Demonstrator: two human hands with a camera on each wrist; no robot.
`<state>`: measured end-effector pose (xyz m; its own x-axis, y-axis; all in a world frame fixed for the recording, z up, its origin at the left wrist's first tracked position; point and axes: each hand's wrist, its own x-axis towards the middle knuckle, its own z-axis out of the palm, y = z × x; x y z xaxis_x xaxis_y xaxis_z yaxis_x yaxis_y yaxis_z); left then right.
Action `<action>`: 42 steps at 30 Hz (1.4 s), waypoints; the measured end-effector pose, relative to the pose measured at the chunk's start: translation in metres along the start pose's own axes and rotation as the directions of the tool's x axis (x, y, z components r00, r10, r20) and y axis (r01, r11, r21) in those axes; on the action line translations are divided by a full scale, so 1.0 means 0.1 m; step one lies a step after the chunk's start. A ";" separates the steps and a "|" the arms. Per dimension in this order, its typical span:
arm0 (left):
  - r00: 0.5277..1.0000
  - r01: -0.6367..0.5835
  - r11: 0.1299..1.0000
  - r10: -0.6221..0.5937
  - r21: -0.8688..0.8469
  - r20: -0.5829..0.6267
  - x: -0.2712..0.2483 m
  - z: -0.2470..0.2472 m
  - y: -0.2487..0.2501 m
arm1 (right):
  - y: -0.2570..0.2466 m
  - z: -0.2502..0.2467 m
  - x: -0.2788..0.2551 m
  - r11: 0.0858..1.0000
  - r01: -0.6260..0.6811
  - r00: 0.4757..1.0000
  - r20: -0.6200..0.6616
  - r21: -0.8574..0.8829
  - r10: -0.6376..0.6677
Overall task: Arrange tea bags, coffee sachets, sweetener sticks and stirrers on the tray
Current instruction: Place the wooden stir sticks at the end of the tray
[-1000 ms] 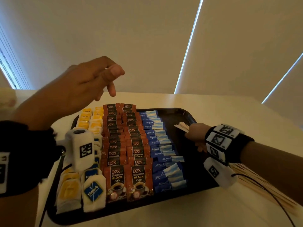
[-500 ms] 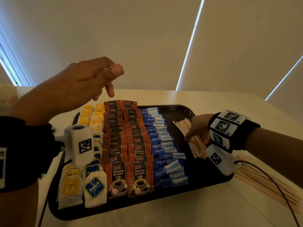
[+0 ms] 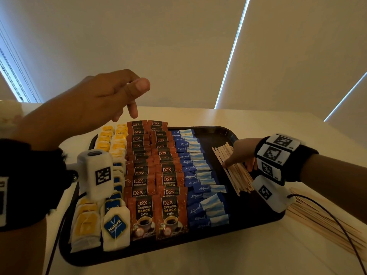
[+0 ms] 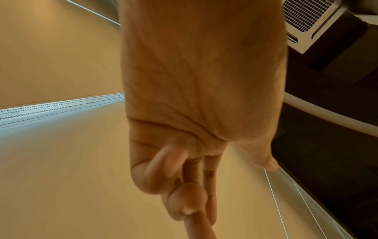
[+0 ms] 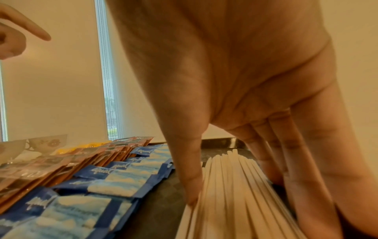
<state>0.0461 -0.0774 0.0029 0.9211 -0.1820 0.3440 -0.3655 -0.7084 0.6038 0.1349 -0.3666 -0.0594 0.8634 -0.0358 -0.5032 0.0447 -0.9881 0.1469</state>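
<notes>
A dark tray [image 3: 250, 211] holds rows of tea bags [image 3: 115, 227], brown coffee sachets [image 3: 143, 213] and blue sweetener sticks [image 3: 198, 187]. A bundle of wooden stirrers [image 3: 236, 175] lies in the tray's bare right strip. My right hand [image 3: 238, 166] holds this bundle, thumb [image 5: 190, 169] on its left side and the other fingers down its right side. The stirrers [image 5: 229, 186] rest on the tray floor beside the sweetener sticks [image 5: 114, 177]. My left hand [image 3: 137, 100] hovers above the tray's far left corner, fingers loosely curled, holding nothing.
More loose stirrers [image 3: 321, 221] lie on the white table right of the tray, under my right forearm and its cable. Patterned cups [image 5: 47, 142] stand beyond the tray's left side. Blinds and a wall close off the far side.
My right hand has carried the stirrer bundle from the tray's right edge inward and set it down beside the sweetener sticks. The left hand stays raised in place.
</notes>
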 end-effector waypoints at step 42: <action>1.000 -0.008 0.999 0.007 0.046 0.020 0.00 0.00 -0.02 | 0.37 -0.06 0.00 0.959 0.157 0.983 -0.136 0.238 -0.127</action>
<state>0.0473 -0.0760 0.0016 0.9210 -0.2009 0.3338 -0.3665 -0.7375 0.5672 0.1400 -0.4026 -0.0486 0.9111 0.1105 -0.3972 0.0586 -0.9883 -0.1406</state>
